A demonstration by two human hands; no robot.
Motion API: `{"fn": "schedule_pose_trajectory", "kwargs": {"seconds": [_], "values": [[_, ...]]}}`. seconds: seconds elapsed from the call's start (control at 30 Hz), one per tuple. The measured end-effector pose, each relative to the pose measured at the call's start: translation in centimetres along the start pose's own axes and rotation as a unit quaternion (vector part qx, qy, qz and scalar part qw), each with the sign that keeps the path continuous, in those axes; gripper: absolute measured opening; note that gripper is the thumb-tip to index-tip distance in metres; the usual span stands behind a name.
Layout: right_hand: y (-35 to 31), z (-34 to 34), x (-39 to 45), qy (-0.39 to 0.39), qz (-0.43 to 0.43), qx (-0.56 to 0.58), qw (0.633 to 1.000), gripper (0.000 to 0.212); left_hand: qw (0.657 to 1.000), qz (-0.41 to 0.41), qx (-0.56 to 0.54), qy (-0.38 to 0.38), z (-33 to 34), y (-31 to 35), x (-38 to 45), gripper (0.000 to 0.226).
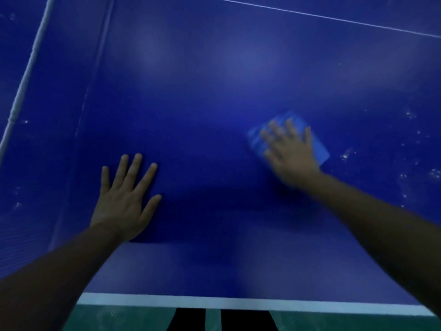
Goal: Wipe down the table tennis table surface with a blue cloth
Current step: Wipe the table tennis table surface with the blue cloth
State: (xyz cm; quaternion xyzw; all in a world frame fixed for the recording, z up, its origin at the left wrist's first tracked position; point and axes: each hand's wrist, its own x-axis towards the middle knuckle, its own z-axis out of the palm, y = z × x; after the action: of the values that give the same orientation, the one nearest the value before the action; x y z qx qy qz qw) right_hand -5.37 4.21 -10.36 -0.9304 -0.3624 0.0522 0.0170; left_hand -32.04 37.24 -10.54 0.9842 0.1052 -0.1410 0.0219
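While both arms reach forward over the table (214, 91), the scene reads as follows.

Left hand (124, 199): flat on the table, palm down, fingers straight and spread, thumb out to the side; it holds nothing.

Right hand (290, 149): lies on top of the cloth (319, 149), fingers stretched out and slightly fanned, pressing it against the table; the hand is motion-blurred, so the fingertips' exact lie cannot be told. No finger is seen to curl round the cloth.

Cloth: a lighter blue than the table, folded flat, under the right hand on the right half of the view; its corners show beyond the fingers at the far side and beside the hand at the right.

Hands: well apart, the left nearer the person, the right farther out.

Table: deep blue, with a white line (238, 302) along the near edge and a thinner white line (334, 19) crossing the far right.

Specks (346, 155): pale spots scattered over the table to the right of the cloth, and a few faint ones at the far left.

White bar (26, 75): runs slantwise along the left side.

Floor (119, 317): green, below the near edge, with two dark shapes (245, 320) at the bottom middle.
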Motion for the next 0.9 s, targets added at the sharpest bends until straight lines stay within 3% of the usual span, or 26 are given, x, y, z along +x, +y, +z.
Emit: {"fn": "schedule_pose_trajectory", "kwargs": {"seconds": [0.07, 0.13, 0.2, 0.27, 0.37, 0.43, 0.5, 0.57, 0.63, 0.7, 0.77, 0.83, 0.9], "values": [[2.3, -1.3, 2.3, -0.02, 0.183, 0.039, 0.982, 0.06, 1.0, 0.001, -0.002, -0.006, -0.2, 0.0, 0.1, 0.073], [0.5, -1.4, 3.3, -0.023, 0.224, 0.047, 0.973, 0.057, 1.0, -0.002, -0.005, -0.005, -0.1, 0.0, 0.2, 0.073], [-4.1, -0.4, 2.1, -0.006, 0.122, 0.008, 0.992, 0.057, 1.0, 0.0, -0.01, -0.005, 0.0, -0.1, 0.3, 0.073], [-9.1, 1.1, -2.0, 0.001, -0.077, -0.005, 0.997, 0.056, 1.0, -0.001, -0.018, 0.0, 0.1, -0.1, 0.3, 0.074], [-10.8, 1.5, -9.7, -0.048, -0.344, -0.016, 0.938, 0.05, 1.0, 0.002, -0.023, 0.004, 0.3, -0.3, 0.3, 0.075], [-7.6, 1.0, -10.5, -0.059, -0.374, -0.037, 0.925, 0.05, 0.999, 0.005, -0.03, 0.008, 0.3, -0.3, 0.3, 0.074], [-4.2, 1.0, -8.9, -0.044, -0.223, -0.053, 0.972, 0.052, 0.999, 0.005, -0.035, 0.011, 0.2, -0.2, 0.3, 0.074], [-2.0, 0.0, -7.1, -0.034, 0.027, -0.016, 0.999, 0.056, 0.999, 0.005, -0.033, 0.008, 0.1, 0.0, 0.3, 0.074], [-3.2, -0.8, -5.5, -0.019, 0.268, 0.062, 0.961, 0.056, 0.999, 0.0, -0.031, 0.006, 0.0, 0.0, 0.4, 0.074], [-7.6, -0.5, -4.7, 0.003, 0.368, 0.078, 0.926, 0.055, 0.999, -0.004, -0.033, -0.001, -0.1, 0.1, 0.4, 0.074], [-13.7, 1.1, -5.9, 0.049, 0.267, 0.047, 0.961, 0.054, 0.999, -0.006, -0.032, -0.005, -0.2, 0.1, 0.3, 0.075], [-19.3, 2.4, -10.2, 0.012, 0.031, 0.024, 0.999, 0.053, 1.0, -0.006, -0.031, -0.003, -0.2, 0.2, 0.2, 0.075], [-19.1, 2.7, -14.6, -0.02, -0.082, 0.019, 0.996, 0.052, 0.999, -0.005, -0.034, -0.001, -0.3, 0.2, 0.1, 0.076]]}}
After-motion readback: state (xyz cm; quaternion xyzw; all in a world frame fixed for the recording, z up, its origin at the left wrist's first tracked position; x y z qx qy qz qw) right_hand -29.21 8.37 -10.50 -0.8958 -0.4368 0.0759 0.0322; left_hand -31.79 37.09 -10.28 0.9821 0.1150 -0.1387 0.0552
